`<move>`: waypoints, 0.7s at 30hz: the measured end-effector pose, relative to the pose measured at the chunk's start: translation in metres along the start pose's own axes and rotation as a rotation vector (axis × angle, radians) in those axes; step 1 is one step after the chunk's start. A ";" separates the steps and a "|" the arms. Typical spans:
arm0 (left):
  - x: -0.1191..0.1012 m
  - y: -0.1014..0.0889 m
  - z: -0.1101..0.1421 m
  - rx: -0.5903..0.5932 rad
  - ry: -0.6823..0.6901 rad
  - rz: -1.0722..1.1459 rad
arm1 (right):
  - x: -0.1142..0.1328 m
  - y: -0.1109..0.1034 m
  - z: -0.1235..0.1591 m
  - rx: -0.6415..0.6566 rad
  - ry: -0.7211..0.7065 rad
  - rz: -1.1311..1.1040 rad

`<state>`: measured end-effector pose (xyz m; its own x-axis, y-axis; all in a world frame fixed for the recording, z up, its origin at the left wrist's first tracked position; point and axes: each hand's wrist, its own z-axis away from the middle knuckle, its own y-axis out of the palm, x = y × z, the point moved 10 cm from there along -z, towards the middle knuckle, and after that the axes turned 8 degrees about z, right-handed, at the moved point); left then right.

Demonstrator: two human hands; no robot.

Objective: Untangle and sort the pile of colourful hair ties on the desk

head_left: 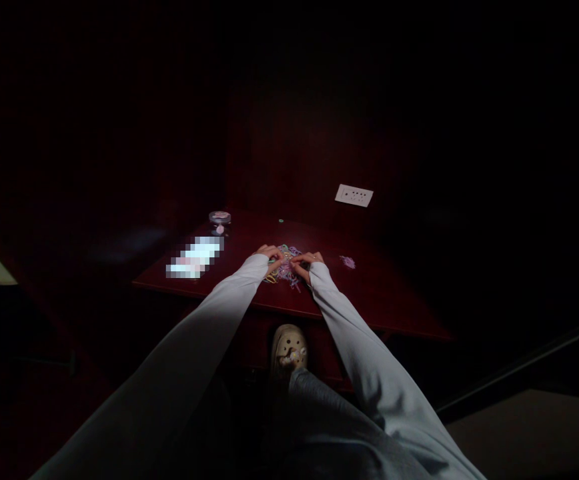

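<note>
Grey trousers (329, 420) and a perforated beige clog (288, 350) lie nearest below, while pale long sleeves (204, 320) stretch out to a dark red tabletop (369, 300). Left hand (269, 255) and right hand (309, 261) rest on a tangle of pastel elastic bands (284, 268) near the tabletop's front edge, their fingers (275, 252) curled down into it, though whether they grip any band is too small to tell. Lilac bands (348, 262) lie to the right, a small round jar (219, 223) and a pixelated, unreadable flat item (194, 257) to the left, and a white wall socket plate (354, 195) sits beyond.
</note>
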<state>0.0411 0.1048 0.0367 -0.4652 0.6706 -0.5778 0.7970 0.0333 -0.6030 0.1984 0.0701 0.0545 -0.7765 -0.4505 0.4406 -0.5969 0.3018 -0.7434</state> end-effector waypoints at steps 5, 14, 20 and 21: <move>-0.004 0.000 0.001 0.010 -0.028 0.011 | 0.001 -0.001 0.000 0.001 -0.001 -0.018; -0.004 0.000 0.001 0.036 -0.028 -0.010 | 0.003 0.000 0.000 0.014 -0.011 -0.007; -0.001 0.001 0.000 0.033 -0.023 -0.039 | 0.000 0.003 -0.001 0.024 -0.018 -0.008; -0.001 0.001 0.000 0.032 -0.022 -0.043 | 0.000 0.003 -0.001 0.026 -0.023 -0.011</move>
<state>0.0426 0.1045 0.0366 -0.5074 0.6525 -0.5628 0.7637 0.0379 -0.6445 0.1963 0.0722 0.0529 -0.7649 -0.4733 0.4369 -0.5995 0.2750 -0.7516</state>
